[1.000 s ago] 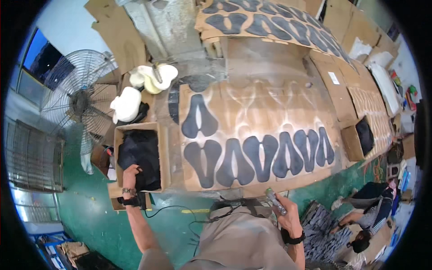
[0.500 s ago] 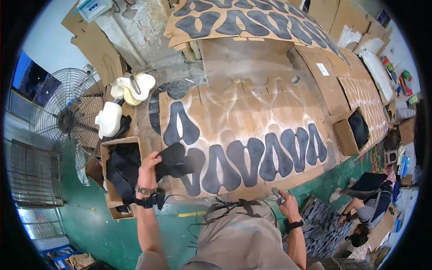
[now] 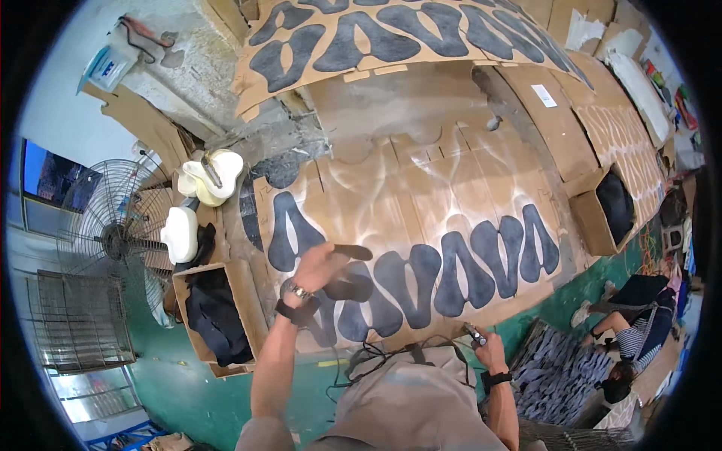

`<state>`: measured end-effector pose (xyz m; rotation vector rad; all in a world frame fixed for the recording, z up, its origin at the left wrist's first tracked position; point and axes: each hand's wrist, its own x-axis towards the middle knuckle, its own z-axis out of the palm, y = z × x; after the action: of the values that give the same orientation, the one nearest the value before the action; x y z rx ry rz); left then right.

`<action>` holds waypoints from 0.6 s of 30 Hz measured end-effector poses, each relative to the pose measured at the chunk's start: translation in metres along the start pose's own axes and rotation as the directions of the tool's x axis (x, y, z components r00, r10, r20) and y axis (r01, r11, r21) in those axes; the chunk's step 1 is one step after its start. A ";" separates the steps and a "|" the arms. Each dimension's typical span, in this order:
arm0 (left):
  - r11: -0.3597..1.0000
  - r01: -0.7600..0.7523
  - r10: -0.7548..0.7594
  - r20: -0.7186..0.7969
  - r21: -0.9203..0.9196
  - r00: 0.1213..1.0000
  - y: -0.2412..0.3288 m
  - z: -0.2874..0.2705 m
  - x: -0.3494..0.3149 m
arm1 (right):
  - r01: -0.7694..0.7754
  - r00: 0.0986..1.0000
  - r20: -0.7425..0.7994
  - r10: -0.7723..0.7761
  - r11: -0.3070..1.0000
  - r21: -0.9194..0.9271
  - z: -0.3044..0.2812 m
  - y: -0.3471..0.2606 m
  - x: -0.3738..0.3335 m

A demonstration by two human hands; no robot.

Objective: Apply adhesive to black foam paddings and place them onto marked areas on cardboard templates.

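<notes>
My left hand (image 3: pixel 320 269) is closed on a dark cutout piece (image 3: pixel 352 252), held over the left part of a cardboard sheet (image 3: pixel 421 188). The lower part of that piece is blurred, so I cannot tell whether it touches the sheet. On the cardboard lie several flat, dark grey, saddle-shaped cutouts with slots down their middles, such as one near my left hand (image 3: pixel 289 233) and one at the right end (image 3: pixel 539 244). My right hand (image 3: pixel 491 352) grips a small metal spray gun (image 3: pixel 474 334) by the sheet's near edge.
An open box (image 3: pixel 218 316) of black pieces stands at left, near white padded saddles (image 3: pixel 214 177) and a caged fan (image 3: pixel 113 240). Another raised cardboard sheet (image 3: pixel 353 71) carries cutouts at the back. A second box (image 3: pixel 594 218) stands right. Another person (image 3: pixel 632 338) sits lower right.
My left hand has moved right and away from me, from beside the box to over the cardboard, carrying the dark cutout piece. My right hand keeps the spray gun, and the view has shifted slightly.
</notes>
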<state>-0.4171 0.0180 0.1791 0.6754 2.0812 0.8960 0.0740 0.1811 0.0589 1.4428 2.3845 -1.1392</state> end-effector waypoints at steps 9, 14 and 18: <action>0.982 0.041 -0.078 0.199 0.184 0.977 0.032 -0.031 0.067 | -0.046 0.999 0.020 0.045 0.998 0.048 -0.006 -0.010 0.009; 0.980 -0.031 -0.037 0.337 0.195 0.941 0.040 -0.053 0.113 | -0.152 0.985 0.085 0.147 0.987 0.054 -0.013 -0.011 0.013; 0.897 -0.293 0.100 0.494 0.331 0.864 -0.014 -0.092 0.187 | -0.197 0.975 0.123 0.188 0.978 0.066 -0.019 -0.030 0.019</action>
<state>-0.6007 0.1058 0.1310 1.2161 1.7741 0.3511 0.0448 0.1993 0.0796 1.5458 2.0932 -1.2414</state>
